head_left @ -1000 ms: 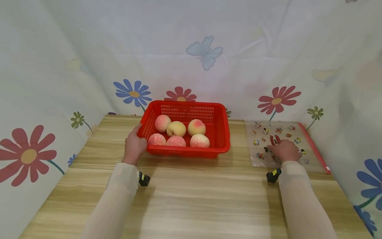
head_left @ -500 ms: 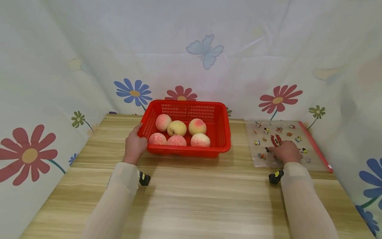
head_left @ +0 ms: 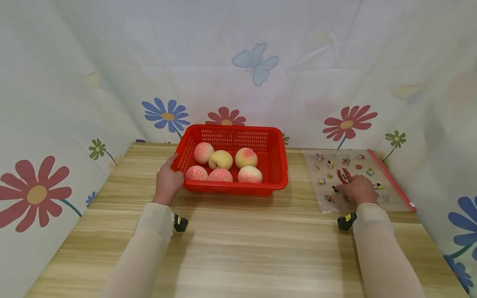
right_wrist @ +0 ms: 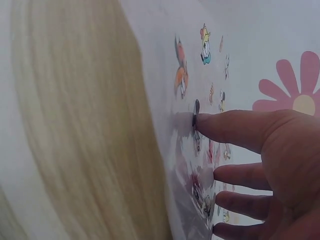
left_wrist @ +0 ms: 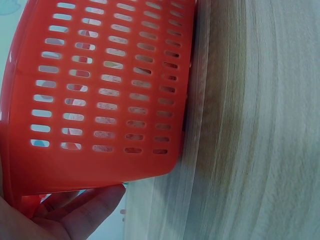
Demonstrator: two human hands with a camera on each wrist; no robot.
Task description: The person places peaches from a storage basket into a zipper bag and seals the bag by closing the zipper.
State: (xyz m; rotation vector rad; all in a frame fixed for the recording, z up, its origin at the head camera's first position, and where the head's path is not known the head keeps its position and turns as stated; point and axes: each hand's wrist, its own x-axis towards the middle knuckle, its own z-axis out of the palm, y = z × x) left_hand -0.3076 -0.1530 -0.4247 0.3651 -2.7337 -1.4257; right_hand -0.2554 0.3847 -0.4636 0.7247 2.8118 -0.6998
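In the head view my left hand (head_left: 169, 181) grips the left side of a red plastic basket (head_left: 232, 189). The left wrist view has its fingers (left_wrist: 97, 210) under the rim, against the slotted wall. Inside the basket lie several peaches, pink-speckled and yellow, one of them a yellow peach (head_left: 220, 160). My right hand (head_left: 358, 189) rests its fingertips on a clear zip bag (head_left: 316, 194) printed with small cartoon figures, flat at the table's right. Seen from the right wrist, the fingers (right_wrist: 235, 129) are spread and nearly straight, touching the plastic.
The wooden table (head_left: 242, 248) meets a pale curtain (head_left: 298, 91) with flowers and a butterfly at the back and both sides. The basket stands near the back edge. A red zip strip (head_left: 391, 180) runs along the bag's right side.
The zip bag has turned slightly, its near edge shifting right, and my right hand has moved a little right with it. The left hand and basket hold their place.
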